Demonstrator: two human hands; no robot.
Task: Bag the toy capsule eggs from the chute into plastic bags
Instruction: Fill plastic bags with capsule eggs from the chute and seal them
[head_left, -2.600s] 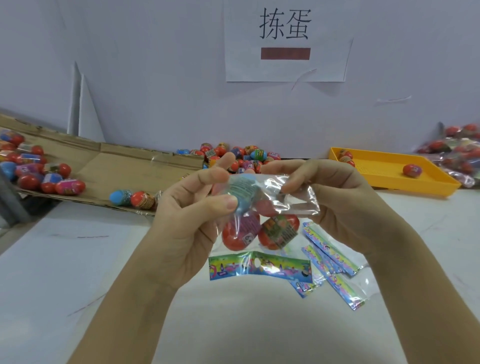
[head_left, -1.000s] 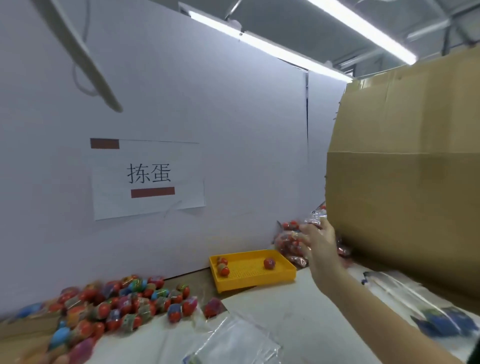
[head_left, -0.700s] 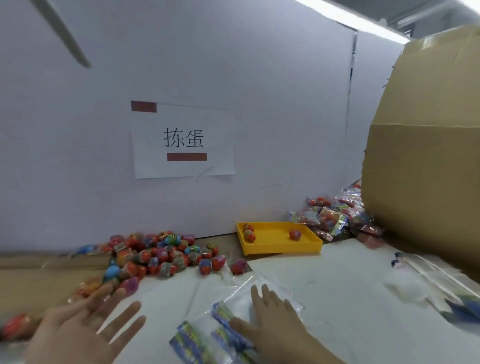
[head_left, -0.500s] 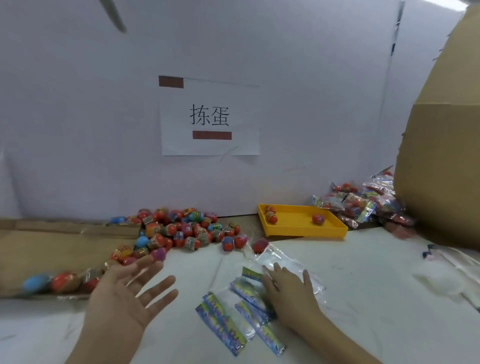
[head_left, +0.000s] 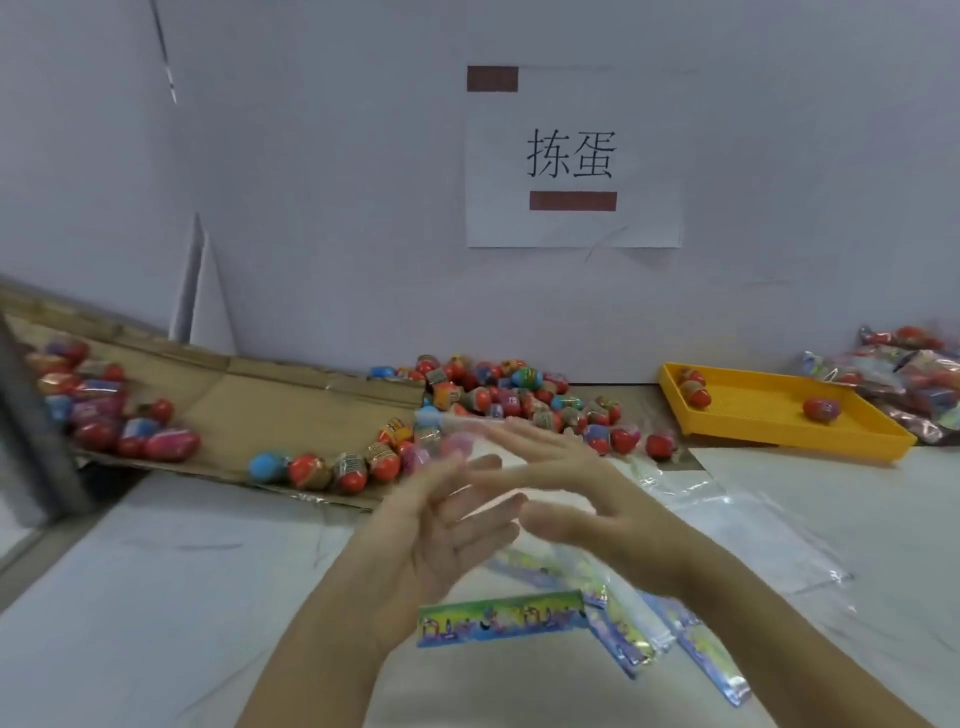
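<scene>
Both hands had come together since half a second earlier: then the left hand (head_left: 441, 540) hovered spread at 8 o'clock and the right hand (head_left: 587, 499) lay flat on the bags (head_left: 498, 618); now they met mid-frame above the counter (head_left: 156, 597), fingers spread, blurred, gripping nothing that could be made out. A pale blue-topped shape showed just past the fingertips at 12 o'clock, too smeared to tell whether it was held.

Eggs (head_left: 514, 400) lay heaped at 12 o'clock where the chute (head_left: 291, 405) met the wall, with a row along the chute's lower edge at 10 o'clock and another cluster up the slope at 9 o'clock. A tray (head_left: 779, 410) at 2 o'clock held a few eggs, and filled bags (head_left: 904, 374) were piled at 3 o'clock.

The eggs looked like light, hard, glossy plastic, so likely to roll and slip; pinching one across its middle, or scooping several into a cupped palm, would probably serve best. The bags looked thin, limp and slick, lying overlapped at 5 o'clock. The printed header strip seemed the stiffest part and the safest place to take hold, while the clear film would probably cling together and need rubbing apart at the mouth.
</scene>
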